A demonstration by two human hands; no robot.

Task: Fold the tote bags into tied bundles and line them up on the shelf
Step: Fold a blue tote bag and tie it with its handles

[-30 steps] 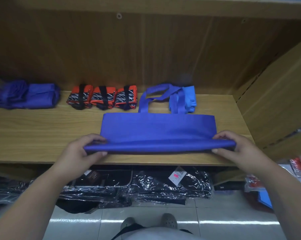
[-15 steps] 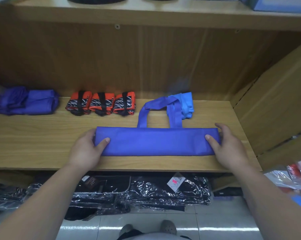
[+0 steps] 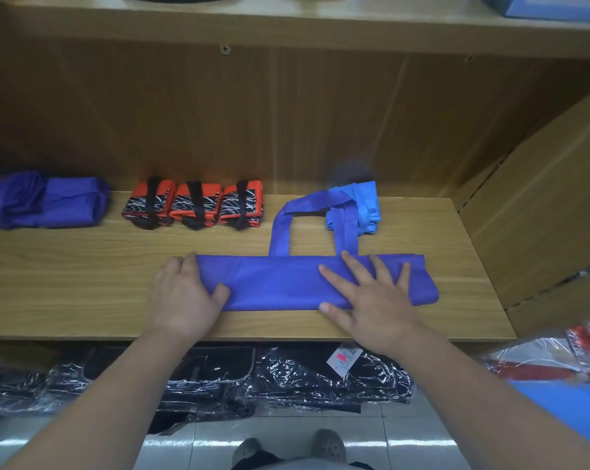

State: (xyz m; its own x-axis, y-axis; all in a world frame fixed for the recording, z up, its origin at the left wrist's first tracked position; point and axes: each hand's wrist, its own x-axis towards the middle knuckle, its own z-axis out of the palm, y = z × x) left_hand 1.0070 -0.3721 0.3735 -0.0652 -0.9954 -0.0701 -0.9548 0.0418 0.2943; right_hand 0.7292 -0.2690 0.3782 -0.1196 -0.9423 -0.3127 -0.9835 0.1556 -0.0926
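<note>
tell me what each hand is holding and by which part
The left hand grips the folded blue fabric tote bag by its left end. The right hand only presses flat on its right half.

Head view, facing forward and down, close over the shelf (image 3: 66,266)

The shelf (image 3: 83,266) is lit softly from the front, and its back panel (image 3: 286,123) is shadowed. Glare is thrown off the floor tiles (image 3: 185,446). Edges are bent, and the lower right corner is blurred.
</note>
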